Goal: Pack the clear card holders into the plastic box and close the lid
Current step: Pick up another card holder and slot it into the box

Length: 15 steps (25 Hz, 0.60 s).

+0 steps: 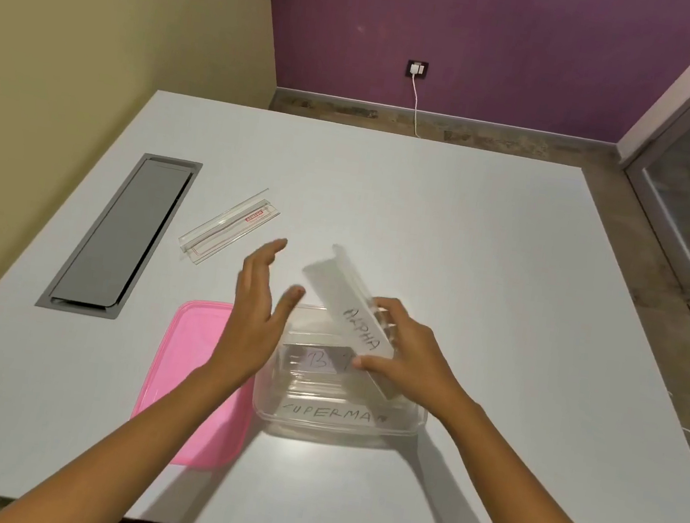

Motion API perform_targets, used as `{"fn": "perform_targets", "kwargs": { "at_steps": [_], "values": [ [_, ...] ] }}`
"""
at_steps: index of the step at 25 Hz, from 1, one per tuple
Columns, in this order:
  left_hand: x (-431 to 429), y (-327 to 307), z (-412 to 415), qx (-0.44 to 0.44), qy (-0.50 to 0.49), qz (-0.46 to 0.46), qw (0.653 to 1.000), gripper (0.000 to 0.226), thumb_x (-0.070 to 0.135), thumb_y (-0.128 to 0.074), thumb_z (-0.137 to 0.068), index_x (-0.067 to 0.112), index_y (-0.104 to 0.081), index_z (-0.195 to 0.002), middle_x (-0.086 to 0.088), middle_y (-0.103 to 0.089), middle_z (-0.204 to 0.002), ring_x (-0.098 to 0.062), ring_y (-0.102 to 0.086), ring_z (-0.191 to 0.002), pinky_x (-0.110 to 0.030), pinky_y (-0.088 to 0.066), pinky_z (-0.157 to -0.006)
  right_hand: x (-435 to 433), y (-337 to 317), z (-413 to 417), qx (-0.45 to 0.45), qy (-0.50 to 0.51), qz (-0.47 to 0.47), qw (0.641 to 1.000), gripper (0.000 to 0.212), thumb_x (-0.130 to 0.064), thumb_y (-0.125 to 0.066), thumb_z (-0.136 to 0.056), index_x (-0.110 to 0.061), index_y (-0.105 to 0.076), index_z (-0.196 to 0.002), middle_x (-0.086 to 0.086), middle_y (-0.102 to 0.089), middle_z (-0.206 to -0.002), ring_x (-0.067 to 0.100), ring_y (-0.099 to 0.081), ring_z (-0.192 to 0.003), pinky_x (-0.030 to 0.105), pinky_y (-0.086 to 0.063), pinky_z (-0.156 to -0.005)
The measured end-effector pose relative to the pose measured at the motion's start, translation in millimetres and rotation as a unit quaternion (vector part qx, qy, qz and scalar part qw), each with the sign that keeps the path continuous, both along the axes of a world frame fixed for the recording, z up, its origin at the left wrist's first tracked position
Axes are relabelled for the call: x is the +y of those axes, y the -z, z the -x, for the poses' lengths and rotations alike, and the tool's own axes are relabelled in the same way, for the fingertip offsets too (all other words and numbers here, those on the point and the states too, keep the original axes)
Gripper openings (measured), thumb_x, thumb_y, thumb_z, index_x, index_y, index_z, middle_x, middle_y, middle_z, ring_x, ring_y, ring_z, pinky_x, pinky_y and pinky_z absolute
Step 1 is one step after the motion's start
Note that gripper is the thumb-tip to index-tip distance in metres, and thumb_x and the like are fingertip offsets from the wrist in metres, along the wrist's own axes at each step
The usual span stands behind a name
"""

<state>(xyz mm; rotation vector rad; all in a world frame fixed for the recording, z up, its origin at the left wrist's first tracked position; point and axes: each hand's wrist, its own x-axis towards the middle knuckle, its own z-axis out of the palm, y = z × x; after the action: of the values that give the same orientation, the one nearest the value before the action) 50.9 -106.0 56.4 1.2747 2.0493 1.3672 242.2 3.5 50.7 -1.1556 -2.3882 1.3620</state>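
- Plastic box (337, 426) sits open on the desk (470, 243), clear, thin-walled, likely light and apt to slide; steady it by the rim.
- Pink lid (189, 377) lies flat just beside it, probably flexible.
- "ALPHA" card holder (346, 305), tilted over the box, is pinched at its lower end by the right hand (405, 354); stiff, slick, seemingly brittle.
- Left hand (257, 306) is spread, holding nothing.
- Another holder (228, 225) waits further back.
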Motion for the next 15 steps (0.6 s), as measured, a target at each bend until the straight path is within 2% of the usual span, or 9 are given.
{"fn": "perform_targets", "kwargs": {
  "at_steps": [1,3,5,7,10,13,15],
  "values": [
    [-5.9,1.8,3.7,0.103,0.045,0.006,0.994,0.063,0.047,-0.05,-0.089,0.023,-0.027,-0.143,-0.001,-0.029,-0.15,-0.016,-0.029,-0.136,-0.037,-0.025,-0.113,-2.9,2.3,-3.7,-0.035,-0.051,-0.05,0.997,0.075,-0.029,-0.083,-0.066,-0.036,-0.039,-0.126,-0.005,-0.059,-0.119,0.016,-0.058,-0.107,0.028,-0.05,-0.083],
    [-14.8,8.0,6.3,0.296,0.129,0.039,0.946,0.074,0.059,-0.052,-0.082,0.022,-0.03,-0.143,-0.003,-0.027,-0.153,-0.021,-0.028,-0.139,-0.044,-0.019,-0.115,-7.9,7.8,-9.1,-0.102,-0.143,-0.125,0.976,0.076,-0.025,-0.081,-0.069,-0.034,-0.036,-0.129,-0.005,-0.056,-0.124,0.017,-0.057,-0.107,0.032,-0.048,-0.084],
    [-22.1,16.0,-1.1,0.405,0.178,0.087,0.893,0.072,0.063,-0.05,-0.081,0.022,-0.038,-0.139,-0.004,-0.032,-0.152,-0.027,-0.034,-0.137,-0.052,-0.018,-0.116,-10.4,13.8,-10.5,-0.151,-0.204,-0.167,0.953,0.074,-0.018,-0.078,-0.072,-0.03,-0.036,-0.131,-0.004,-0.055,-0.123,0.02,-0.058,-0.105,0.036,-0.049,-0.084],
    [-27.0,27.7,-11.3,0.441,0.197,0.116,0.868,0.062,0.057,-0.058,-0.081,0.022,-0.049,-0.131,-0.002,-0.044,-0.146,-0.025,-0.045,-0.131,-0.055,-0.023,-0.114,-11.5,19.3,-8.7,-0.178,-0.241,-0.187,0.936,0.073,-0.012,-0.076,-0.073,-0.027,-0.037,-0.132,0.0,-0.054,-0.121,0.024,-0.058,-0.103,0.039,-0.05,-0.083],
    [-29.4,41.5,-21.7,0.456,0.226,0.117,0.853,0.049,0.04,-0.075,-0.074,0.021,-0.061,-0.117,0.0,-0.066,-0.122,-0.018,-0.063,-0.11,-0.052,-0.037,-0.107,-12.6,30.3,-4.4,-0.195,-0.271,-0.187,0.924,0.073,-0.008,-0.074,-0.073,-0.024,-0.038,-0.134,0.003,-0.055,-0.123,0.026,-0.057,-0.107,0.041,-0.049,-0.083],
    [-28.9,49.2,-24.9,0.461,0.243,0.142,0.842,0.045,0.037,-0.083,-0.066,0.023,-0.068,-0.107,0.006,-0.074,-0.1,-0.014,-0.07,-0.091,-0.032,-0.053,-0.089,-15.0,43.2,-1.8,-0.22,-0.286,-0.176,0.916,0.072,-0.009,-0.074,-0.074,-0.023,-0.038,-0.136,0.005,-0.055,-0.127,0.027,-0.054,-0.113,0.039,-0.047,-0.087],
    [-29.8,53.0,-27.0,0.413,0.249,0.202,0.853,0.041,0.036,-0.073,-0.077,0.024,-0.063,-0.115,0.006,-0.073,-0.106,-0.018,-0.066,-0.099,-0.027,-0.053,-0.079,-18.2,50.9,-1.6,-0.229,-0.292,-0.172,0.913,0.07,-0.01,-0.073,-0.076,-0.022,-0.039,-0.137,0.006,-0.056,-0.127,0.027,-0.054,-0.114,0.039,-0.047,-0.089]
  ]
}}
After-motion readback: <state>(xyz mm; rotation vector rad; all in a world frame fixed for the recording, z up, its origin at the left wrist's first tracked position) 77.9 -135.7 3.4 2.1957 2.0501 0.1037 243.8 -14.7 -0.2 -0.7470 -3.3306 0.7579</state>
